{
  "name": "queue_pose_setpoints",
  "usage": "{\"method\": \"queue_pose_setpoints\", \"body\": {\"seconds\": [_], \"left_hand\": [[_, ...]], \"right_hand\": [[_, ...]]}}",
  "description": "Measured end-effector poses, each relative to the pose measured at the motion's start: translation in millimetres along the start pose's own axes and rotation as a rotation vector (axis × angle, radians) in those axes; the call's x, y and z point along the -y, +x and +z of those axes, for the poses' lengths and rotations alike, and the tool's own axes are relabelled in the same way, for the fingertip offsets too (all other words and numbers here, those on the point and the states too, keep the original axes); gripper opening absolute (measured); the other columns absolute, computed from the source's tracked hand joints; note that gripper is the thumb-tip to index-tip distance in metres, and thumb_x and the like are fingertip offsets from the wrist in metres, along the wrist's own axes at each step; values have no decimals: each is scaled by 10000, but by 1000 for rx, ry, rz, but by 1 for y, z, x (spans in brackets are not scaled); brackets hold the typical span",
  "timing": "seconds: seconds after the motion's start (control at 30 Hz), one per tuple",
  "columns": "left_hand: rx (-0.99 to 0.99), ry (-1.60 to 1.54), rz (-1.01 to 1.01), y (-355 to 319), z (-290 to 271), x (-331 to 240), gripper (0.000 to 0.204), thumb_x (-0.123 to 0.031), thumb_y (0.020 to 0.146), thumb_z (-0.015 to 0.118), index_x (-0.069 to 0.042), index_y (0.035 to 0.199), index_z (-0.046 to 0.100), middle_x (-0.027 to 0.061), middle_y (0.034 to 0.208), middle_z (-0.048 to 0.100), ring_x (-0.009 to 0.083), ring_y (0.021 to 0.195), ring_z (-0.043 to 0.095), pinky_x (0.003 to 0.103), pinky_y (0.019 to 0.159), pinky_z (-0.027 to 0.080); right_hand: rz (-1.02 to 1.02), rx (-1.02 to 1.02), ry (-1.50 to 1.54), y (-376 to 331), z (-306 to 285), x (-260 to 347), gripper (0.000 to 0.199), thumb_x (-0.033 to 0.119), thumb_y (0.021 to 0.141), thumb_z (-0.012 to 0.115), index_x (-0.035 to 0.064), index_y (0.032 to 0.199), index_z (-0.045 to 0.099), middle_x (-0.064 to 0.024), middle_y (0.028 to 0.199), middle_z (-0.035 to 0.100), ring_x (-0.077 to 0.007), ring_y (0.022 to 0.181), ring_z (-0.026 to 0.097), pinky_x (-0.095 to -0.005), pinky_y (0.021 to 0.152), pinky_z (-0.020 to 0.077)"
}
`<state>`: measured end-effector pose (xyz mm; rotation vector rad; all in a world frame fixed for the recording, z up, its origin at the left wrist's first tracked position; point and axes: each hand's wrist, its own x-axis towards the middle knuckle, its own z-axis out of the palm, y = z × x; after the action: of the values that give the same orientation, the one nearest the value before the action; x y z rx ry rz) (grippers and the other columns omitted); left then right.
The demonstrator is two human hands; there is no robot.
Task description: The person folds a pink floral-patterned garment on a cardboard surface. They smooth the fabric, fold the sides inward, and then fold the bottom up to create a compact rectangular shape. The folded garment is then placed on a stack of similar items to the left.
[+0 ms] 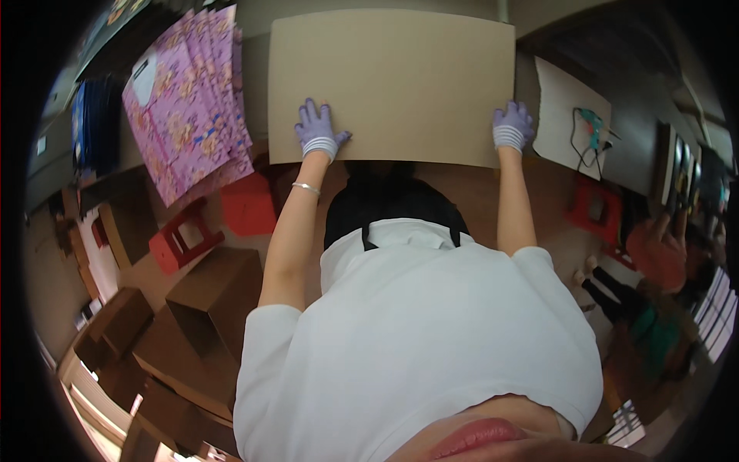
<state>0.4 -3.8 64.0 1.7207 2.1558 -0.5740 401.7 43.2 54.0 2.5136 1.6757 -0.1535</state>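
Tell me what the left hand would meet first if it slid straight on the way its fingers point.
The left hand lies flat on the cardboard sheet, fingers pointing toward its far edge. Only bare cardboard lies ahead; beyond that edge the picture shows too little to tell.

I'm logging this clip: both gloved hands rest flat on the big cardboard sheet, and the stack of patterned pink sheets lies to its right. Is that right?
Not quite. In the head view the left hand and right hand, both gloved, do rest on the cardboard sheet, but the patterned pink sheets lie to its left, not its right.
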Motion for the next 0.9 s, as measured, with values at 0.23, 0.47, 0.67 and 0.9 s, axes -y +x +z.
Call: {"method": "queue_pose_setpoints", "body": {"seconds": [0.23, 0.47, 0.67, 0.9], "left_hand": [[-1, 15, -11, 1, -4, -4, 1021, -613, 734, 725, -196, 1534, 247, 141, 1618, 117, 327, 1483, 143, 525, 1095, 311], [-19, -1, -9, 2, 3, -4, 1027, -589, 733, 741, -179, 1531, 243, 156, 1611, 108, 328, 1476, 155, 513, 1092, 322], [11, 38, -2, 1, -3, -10, 1021, -611, 756, 709, -188, 1541, 211, 150, 1613, 92, 323, 1480, 149, 508, 1096, 324], [-8, 31, -14, 0, -1, -7, 1010, -611, 751, 714, -190, 1535, 233, 145, 1606, 120, 319, 1474, 161, 505, 1089, 331]], "right_hand": [[28, 9, 92, 3, 17, 1, 555, 420, 886, 537, 107, 1344, 517, -82, 1505, 384, -273, 1361, 388, -501, 1036, 390], [11, 144, -76, 12, -1, 21, 579, 426, 877, 525, 101, 1356, 506, -90, 1521, 358, -278, 1399, 333, -503, 1067, 347], [1, 53, 61, 15, 5, 31, 615, 419, 863, 545, 95, 1381, 478, -100, 1527, 350, -280, 1404, 323, -533, 1070, 324], [161, 211, 38, 46, 5, 11, 691, 461, 872, 559, 80, 1427, 406, -146, 1497, 351, -312, 1407, 299, -542, 1072, 312]]}}
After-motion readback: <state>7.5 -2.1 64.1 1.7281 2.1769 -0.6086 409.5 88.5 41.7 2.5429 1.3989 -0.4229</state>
